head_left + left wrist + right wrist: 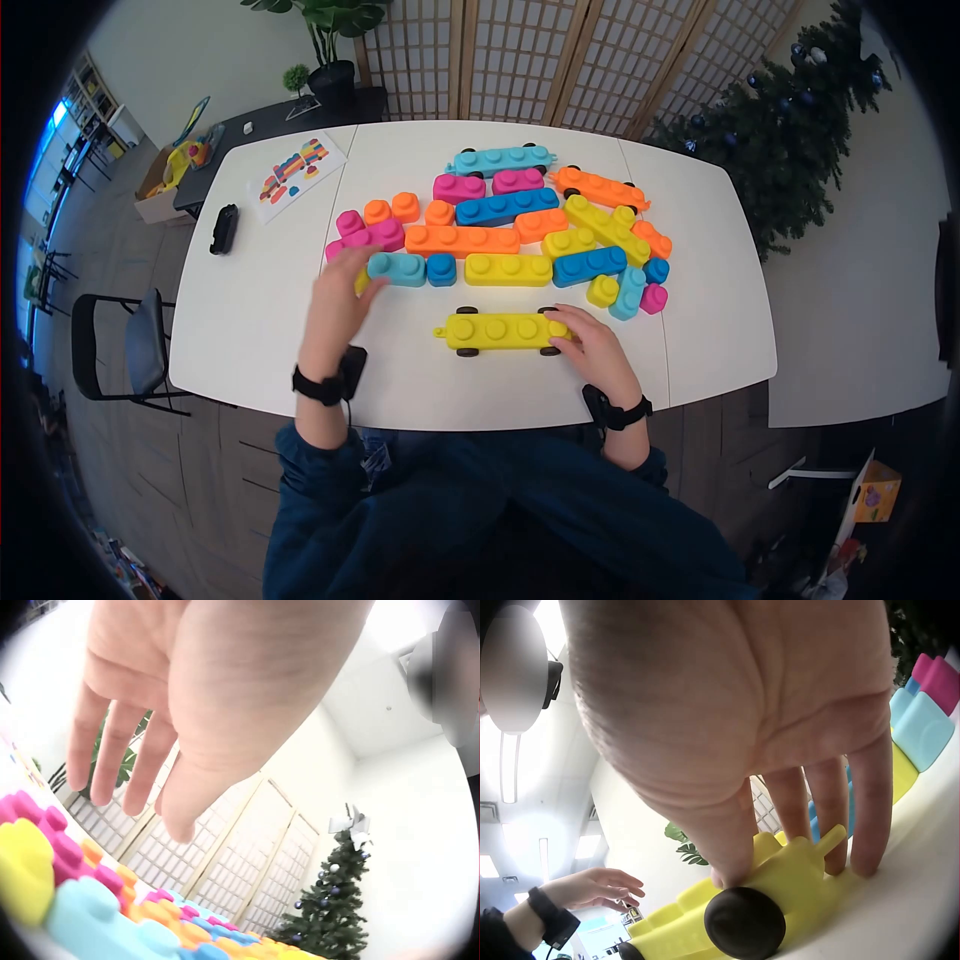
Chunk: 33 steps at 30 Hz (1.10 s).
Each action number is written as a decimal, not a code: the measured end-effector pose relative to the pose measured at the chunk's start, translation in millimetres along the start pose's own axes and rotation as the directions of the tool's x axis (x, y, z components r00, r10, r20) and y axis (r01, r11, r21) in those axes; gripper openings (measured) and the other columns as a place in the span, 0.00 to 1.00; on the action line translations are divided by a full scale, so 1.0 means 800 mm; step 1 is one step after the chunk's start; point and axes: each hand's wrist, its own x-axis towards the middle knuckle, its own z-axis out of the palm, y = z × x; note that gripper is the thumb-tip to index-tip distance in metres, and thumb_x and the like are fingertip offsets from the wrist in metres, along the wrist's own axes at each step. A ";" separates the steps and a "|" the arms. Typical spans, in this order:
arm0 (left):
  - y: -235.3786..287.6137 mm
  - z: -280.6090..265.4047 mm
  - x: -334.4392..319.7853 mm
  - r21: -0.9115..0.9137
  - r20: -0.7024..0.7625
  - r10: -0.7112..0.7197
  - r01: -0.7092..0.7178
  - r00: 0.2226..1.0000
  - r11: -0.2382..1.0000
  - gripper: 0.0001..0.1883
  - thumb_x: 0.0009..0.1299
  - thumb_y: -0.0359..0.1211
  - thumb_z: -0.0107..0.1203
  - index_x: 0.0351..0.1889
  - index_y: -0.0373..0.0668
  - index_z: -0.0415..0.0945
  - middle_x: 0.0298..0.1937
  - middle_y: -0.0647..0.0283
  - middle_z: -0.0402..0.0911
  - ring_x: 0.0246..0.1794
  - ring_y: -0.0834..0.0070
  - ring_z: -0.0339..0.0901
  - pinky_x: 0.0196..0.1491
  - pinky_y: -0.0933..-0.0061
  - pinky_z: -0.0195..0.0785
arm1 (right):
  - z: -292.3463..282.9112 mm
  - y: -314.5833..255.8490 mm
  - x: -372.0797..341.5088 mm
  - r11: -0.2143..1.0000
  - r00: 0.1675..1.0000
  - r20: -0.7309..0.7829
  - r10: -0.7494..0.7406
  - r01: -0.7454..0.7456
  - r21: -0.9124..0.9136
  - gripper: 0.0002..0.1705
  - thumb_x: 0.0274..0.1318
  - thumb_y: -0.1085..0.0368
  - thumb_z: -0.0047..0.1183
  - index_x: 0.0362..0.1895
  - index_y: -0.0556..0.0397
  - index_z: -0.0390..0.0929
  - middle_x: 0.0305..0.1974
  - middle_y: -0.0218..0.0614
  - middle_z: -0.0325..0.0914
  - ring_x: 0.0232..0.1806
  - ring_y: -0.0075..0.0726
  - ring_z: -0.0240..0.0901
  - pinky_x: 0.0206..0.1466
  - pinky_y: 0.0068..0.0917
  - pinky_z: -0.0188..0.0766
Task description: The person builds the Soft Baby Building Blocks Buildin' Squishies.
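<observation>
A yellow wheeled block base with black wheels stands on the near part of the table. My right hand grips its right end, thumb on the near side by a wheel and fingers at the far side. My left hand hovers at the left of the block cluster with nothing in it, its fingers loosely extended in the left wrist view. Close to its fingertips are a small yellow block, partly hidden by the hand in the head view, a light blue block and several pink blocks.
Behind the base lie several loose blocks, including a long orange one and a yellow one. Light blue and orange wheeled bases stand farther back. A picture sheet and a black object lie on the left.
</observation>
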 end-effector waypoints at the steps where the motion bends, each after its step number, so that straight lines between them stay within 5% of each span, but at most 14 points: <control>1: -0.014 -0.009 0.019 -0.020 -0.006 -0.045 0.045 0.999 0.999 0.19 0.65 0.29 0.67 0.55 0.40 0.81 0.51 0.51 0.84 0.50 0.51 0.82 0.53 0.58 0.76 | 0.000 0.000 0.000 1.000 1.000 -0.001 0.001 -0.001 0.000 0.22 0.60 0.65 0.63 0.60 0.46 0.80 0.64 0.43 0.77 0.44 0.48 0.83 0.51 0.34 0.79; 5: -0.100 -0.011 0.083 0.064 -0.072 -0.022 0.027 0.997 0.998 0.16 0.67 0.30 0.66 0.52 0.39 0.83 0.50 0.52 0.85 0.47 0.54 0.83 0.50 0.59 0.77 | -0.002 -0.003 -0.002 1.000 1.000 0.011 0.023 -0.023 0.000 0.22 0.61 0.65 0.63 0.60 0.45 0.80 0.64 0.43 0.77 0.47 0.49 0.83 0.53 0.34 0.78; 9: -0.150 0.000 0.110 0.153 0.059 -0.103 0.093 0.993 0.984 0.18 0.63 0.31 0.69 0.51 0.38 0.83 0.47 0.52 0.86 0.46 0.56 0.84 0.50 0.60 0.78 | -0.001 -0.004 -0.004 0.999 0.999 0.013 0.042 -0.042 -0.008 0.23 0.62 0.65 0.62 0.61 0.44 0.79 0.65 0.43 0.77 0.49 0.49 0.83 0.55 0.35 0.78; 12: -0.154 0.004 0.113 0.158 0.132 -0.193 0.171 0.972 0.972 0.18 0.62 0.31 0.70 0.50 0.38 0.84 0.44 0.51 0.87 0.46 0.57 0.85 0.50 0.60 0.79 | 0.002 0.003 -0.004 1.000 1.000 -0.004 -0.010 0.010 -0.018 0.25 0.61 0.68 0.62 0.63 0.46 0.78 0.66 0.42 0.76 0.41 0.39 0.81 0.46 0.28 0.78; 17: -0.146 0.001 0.112 0.200 0.159 -0.221 0.188 0.962 0.962 0.16 0.61 0.30 0.70 0.47 0.37 0.84 0.44 0.50 0.86 0.46 0.55 0.84 0.49 0.59 0.79 | 0.005 0.006 -0.006 0.999 1.000 -0.020 -0.023 0.022 -0.025 0.25 0.62 0.69 0.61 0.64 0.46 0.78 0.66 0.42 0.76 0.41 0.39 0.81 0.47 0.28 0.78; 20: -0.111 -0.021 0.099 0.267 -0.001 -0.043 0.042 0.999 0.963 0.17 0.61 0.31 0.70 0.46 0.36 0.82 0.46 0.51 0.85 0.47 0.53 0.84 0.48 0.60 0.79 | 0.004 0.003 -0.005 1.000 1.000 -0.014 -0.004 0.004 -0.027 0.24 0.62 0.67 0.61 0.63 0.43 0.79 0.65 0.42 0.76 0.46 0.44 0.82 0.51 0.31 0.78; 23: -0.049 -0.037 0.073 0.180 -0.150 0.057 -0.030 0.987 0.983 0.18 0.61 0.30 0.69 0.48 0.36 0.78 0.49 0.52 0.85 0.48 0.54 0.83 0.47 0.61 0.78 | 0.003 -0.003 -0.006 0.999 1.000 -0.004 0.018 -0.018 -0.035 0.24 0.62 0.64 0.61 0.63 0.41 0.80 0.64 0.42 0.77 0.51 0.48 0.82 0.55 0.34 0.78; 25: -0.012 -0.040 0.047 -0.129 -0.054 0.057 -0.064 0.997 0.990 0.18 0.64 0.26 0.66 0.52 0.38 0.77 0.50 0.56 0.86 0.49 0.63 0.84 0.49 0.65 0.80 | 0.002 -0.003 -0.005 0.999 1.000 -0.001 0.021 -0.021 -0.033 0.24 0.62 0.65 0.61 0.63 0.40 0.80 0.64 0.42 0.77 0.50 0.48 0.82 0.55 0.34 0.78; 28: 0.032 -0.028 0.009 -0.258 0.199 -0.003 0.055 0.980 0.965 0.18 0.64 0.26 0.66 0.53 0.39 0.78 0.53 0.60 0.85 0.50 0.68 0.84 0.49 0.70 0.81 | 0.004 -0.003 -0.005 0.999 1.000 -0.003 0.030 -0.030 -0.033 0.24 0.62 0.65 0.61 0.63 0.40 0.80 0.64 0.42 0.77 0.50 0.48 0.82 0.55 0.34 0.78; 31: 0.048 0.010 -0.015 -0.346 0.282 0.088 0.016 0.955 0.938 0.20 0.64 0.27 0.67 0.55 0.41 0.79 0.55 0.62 0.85 0.50 0.70 0.83 0.49 0.71 0.81 | 0.004 -0.003 -0.004 0.998 0.999 0.003 0.042 -0.041 -0.037 0.24 0.62 0.65 0.61 0.63 0.39 0.80 0.64 0.42 0.77 0.49 0.48 0.82 0.55 0.34 0.78; 33: 0.058 0.026 -0.021 -0.368 0.277 0.151 -0.040 0.949 0.929 0.18 0.65 0.27 0.67 0.54 0.42 0.80 0.53 0.59 0.85 0.50 0.62 0.83 0.50 0.69 0.79 | 0.002 -0.006 -0.004 0.997 0.998 0.018 0.061 -0.060 -0.043 0.24 0.63 0.65 0.60 0.63 0.39 0.80 0.64 0.42 0.77 0.48 0.47 0.82 0.54 0.33 0.78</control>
